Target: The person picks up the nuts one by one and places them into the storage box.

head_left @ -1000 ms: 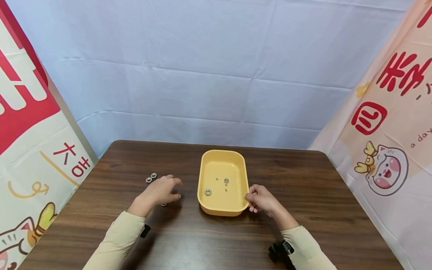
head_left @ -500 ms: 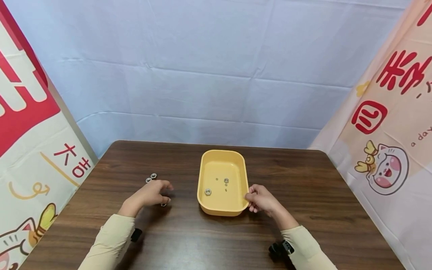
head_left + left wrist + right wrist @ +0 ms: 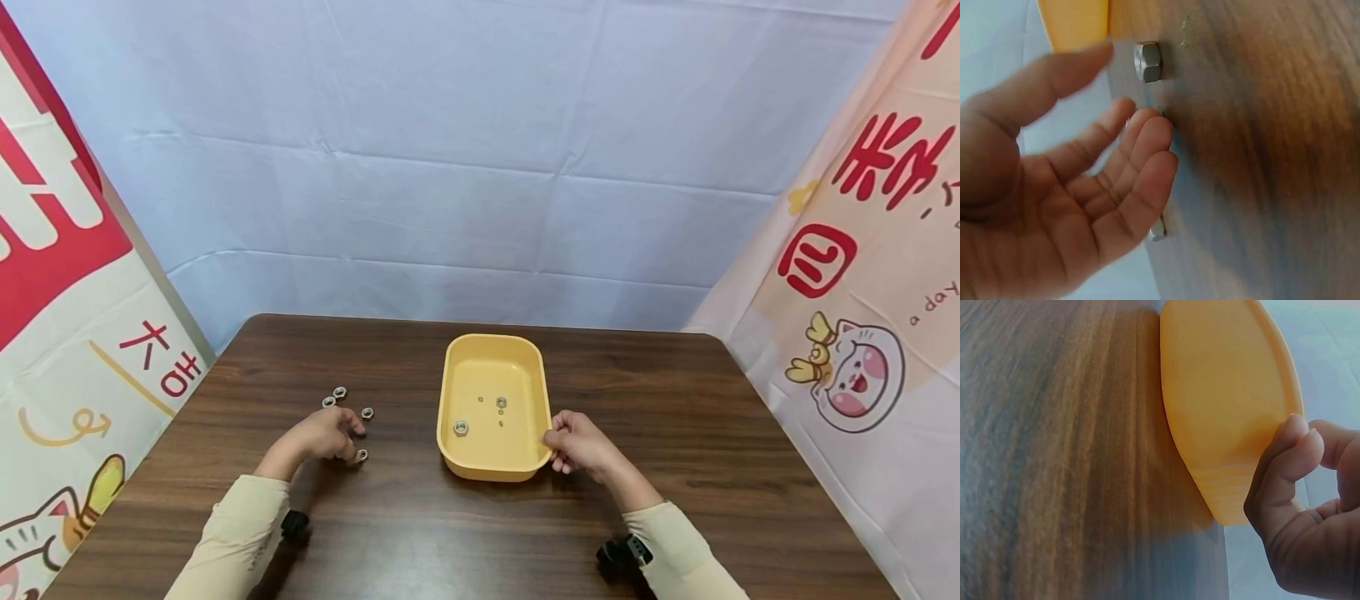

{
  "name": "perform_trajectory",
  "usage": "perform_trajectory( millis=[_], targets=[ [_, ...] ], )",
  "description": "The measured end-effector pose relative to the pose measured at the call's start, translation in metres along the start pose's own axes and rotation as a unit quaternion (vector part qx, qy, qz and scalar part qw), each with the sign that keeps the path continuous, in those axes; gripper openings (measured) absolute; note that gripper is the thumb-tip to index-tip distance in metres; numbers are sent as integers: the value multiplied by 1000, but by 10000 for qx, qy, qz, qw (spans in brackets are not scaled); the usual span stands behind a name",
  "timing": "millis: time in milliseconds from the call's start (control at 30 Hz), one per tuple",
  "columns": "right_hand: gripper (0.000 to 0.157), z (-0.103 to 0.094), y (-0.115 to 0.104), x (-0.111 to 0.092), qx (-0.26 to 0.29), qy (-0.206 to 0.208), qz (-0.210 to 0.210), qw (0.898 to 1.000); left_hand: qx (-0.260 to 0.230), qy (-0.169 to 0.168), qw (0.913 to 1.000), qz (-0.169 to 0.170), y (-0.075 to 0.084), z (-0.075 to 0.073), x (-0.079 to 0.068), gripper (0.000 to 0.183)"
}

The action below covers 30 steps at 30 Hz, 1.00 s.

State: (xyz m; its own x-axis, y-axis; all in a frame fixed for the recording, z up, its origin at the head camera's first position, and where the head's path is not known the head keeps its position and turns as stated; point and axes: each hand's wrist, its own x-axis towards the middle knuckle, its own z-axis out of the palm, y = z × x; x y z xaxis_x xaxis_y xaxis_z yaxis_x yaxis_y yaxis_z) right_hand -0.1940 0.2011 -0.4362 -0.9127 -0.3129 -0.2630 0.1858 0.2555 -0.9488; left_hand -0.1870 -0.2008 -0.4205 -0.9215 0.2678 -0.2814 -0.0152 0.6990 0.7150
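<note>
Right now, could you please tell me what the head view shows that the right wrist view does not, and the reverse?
Only the head view shows the left hand, loose nuts on the table, and nuts inside the yellow tray. Only the right wrist view shows faint ridges on the tray's outer wall. Both show the table, and the right hand pinching the tray's rim.

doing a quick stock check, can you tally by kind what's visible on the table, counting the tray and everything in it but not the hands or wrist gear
Yellow tray: 1
Nuts outside the tray: 4
Larger nuts inside it: 2
Tiny pieces inside it, too small to identify: 3
Total: 10
</note>
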Motion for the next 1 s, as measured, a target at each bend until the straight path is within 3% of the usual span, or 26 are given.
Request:
perform_trajectory(
  millis=[100,267,367,533,700,1000],
  targets=[
    [12,0,0,0,6,-19,-8,10000,-239,89,9988,-414,-2,2,0,32],
    [12,0,-1,-1,18,-27,-6,10000,-532,64,9967,-610,-5,5,1,32],
    [12,0,-2,-1,32,-30,9,10000,-416,160,9966,-698,-3,9,2,32],
    [12,0,-2,-1,41,-31,4,10000,176,379,9953,-872,3,15,6,36],
    [13,0,-1,0,26,-7,7,10000,534,360,9947,-805,7,17,8,32],
    [12,0,2,2,8,54,1,10000,433,496,9965,-518,5,16,9,20]
  ],
)
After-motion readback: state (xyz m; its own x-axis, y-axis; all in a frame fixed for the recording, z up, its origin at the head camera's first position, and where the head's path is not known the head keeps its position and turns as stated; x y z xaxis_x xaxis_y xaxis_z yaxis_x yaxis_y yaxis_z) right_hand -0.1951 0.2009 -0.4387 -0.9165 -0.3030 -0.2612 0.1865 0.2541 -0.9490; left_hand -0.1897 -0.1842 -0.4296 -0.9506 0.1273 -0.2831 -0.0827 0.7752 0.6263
